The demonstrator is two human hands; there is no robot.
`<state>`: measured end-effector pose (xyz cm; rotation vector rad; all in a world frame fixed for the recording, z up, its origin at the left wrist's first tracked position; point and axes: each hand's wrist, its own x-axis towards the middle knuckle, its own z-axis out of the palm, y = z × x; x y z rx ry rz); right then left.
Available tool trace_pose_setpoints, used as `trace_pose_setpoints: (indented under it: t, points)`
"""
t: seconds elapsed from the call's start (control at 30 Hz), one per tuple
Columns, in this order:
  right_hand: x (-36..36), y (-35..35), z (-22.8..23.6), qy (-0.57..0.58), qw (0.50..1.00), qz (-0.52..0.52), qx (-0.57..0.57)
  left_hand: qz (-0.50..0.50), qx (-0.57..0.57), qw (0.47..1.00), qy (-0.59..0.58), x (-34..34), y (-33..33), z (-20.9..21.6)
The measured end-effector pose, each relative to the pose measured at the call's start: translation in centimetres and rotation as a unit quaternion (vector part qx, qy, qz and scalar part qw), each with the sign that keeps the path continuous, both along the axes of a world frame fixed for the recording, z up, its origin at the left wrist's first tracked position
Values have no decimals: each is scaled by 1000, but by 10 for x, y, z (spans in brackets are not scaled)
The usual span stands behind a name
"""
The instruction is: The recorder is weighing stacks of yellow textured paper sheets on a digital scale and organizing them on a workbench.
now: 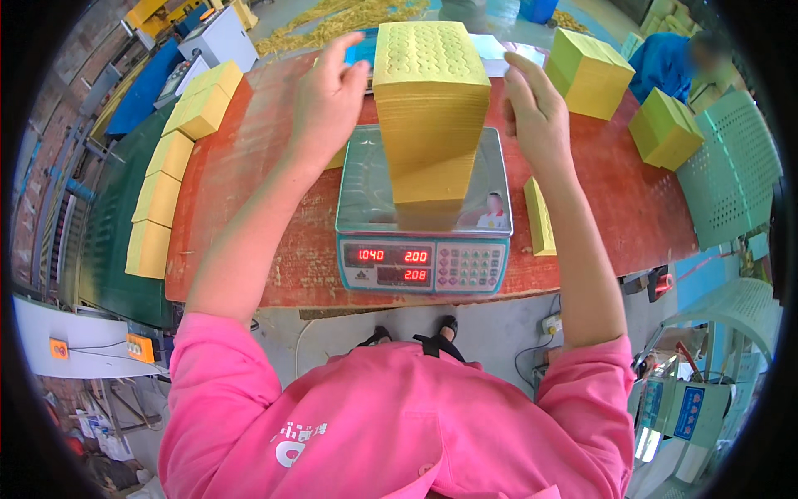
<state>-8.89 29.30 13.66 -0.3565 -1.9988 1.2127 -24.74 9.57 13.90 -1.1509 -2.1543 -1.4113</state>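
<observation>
The left grip [327, 104] is loosely released, its index finger and thumb spread and pointing toward a tall, square-sided stack of yellow paper sheets [432, 133]; its remaining fingers are mostly hidden behind the hand. The right grip [539, 108] is likewise released, its fingers slightly bent, with a narrow gap between it and the stack. Neither seems to touch the paper, which stands between the two grips, its top sheet covered with pressed rows of rounded marks. The stack's far side cannot be seen.

Below and between the grips, the stack rests on a pale green electronic scale with a shiny metal pan [362, 200]; a reflection blurs the line where the paper meets the pan. Under the left wrist, a yellow piece [337, 158] shows only in part. Behind the left grip, a bright blue object [363, 50] is largely blocked by the hand and stack, so its shape is unclear. White sheets [490, 51] lie beyond the right grip, partly covered by the stack.

A thin yellow paper bundle [539, 220] lies below the right grip, close beside the forearm, on the worn red bench [249, 208]. Farther right of that grip stands a large yellow paper block [586, 73]; past it, a person in blue [662, 66] is partly hidden.
</observation>
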Motion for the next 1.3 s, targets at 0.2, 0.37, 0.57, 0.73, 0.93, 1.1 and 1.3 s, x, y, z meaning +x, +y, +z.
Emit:
trace_pose_setpoints:
  t: [0.2, 0.37, 0.57, 0.73, 0.93, 1.1, 1.3]
  points:
    - [83, -26, -53, 24, 988, -12, -153, 54, 32, 963, -261, 12, -77, -58]
    - [138, -40, -121, -35, 955, -55, -288, 114, 38, 906, -405, 34, -151, -129]
    - [159, -44, -143, -48, 937, -79, -336, 149, 75, 874, -456, 59, -166, -154]
    - [153, -57, -145, -46, 940, -60, -331, 108, 96, 879, -455, 64, -147, -139]
    - [151, -64, -148, -35, 939, -39, -340, 80, 96, 888, -443, 67, -138, -132]
    - [156, -55, -149, -33, 935, -53, -350, 73, 95, 897, -424, 68, -124, -115]
    - [155, -53, -151, -65, 934, -56, -347, -49, 70, 982, -166, 70, -70, -33]
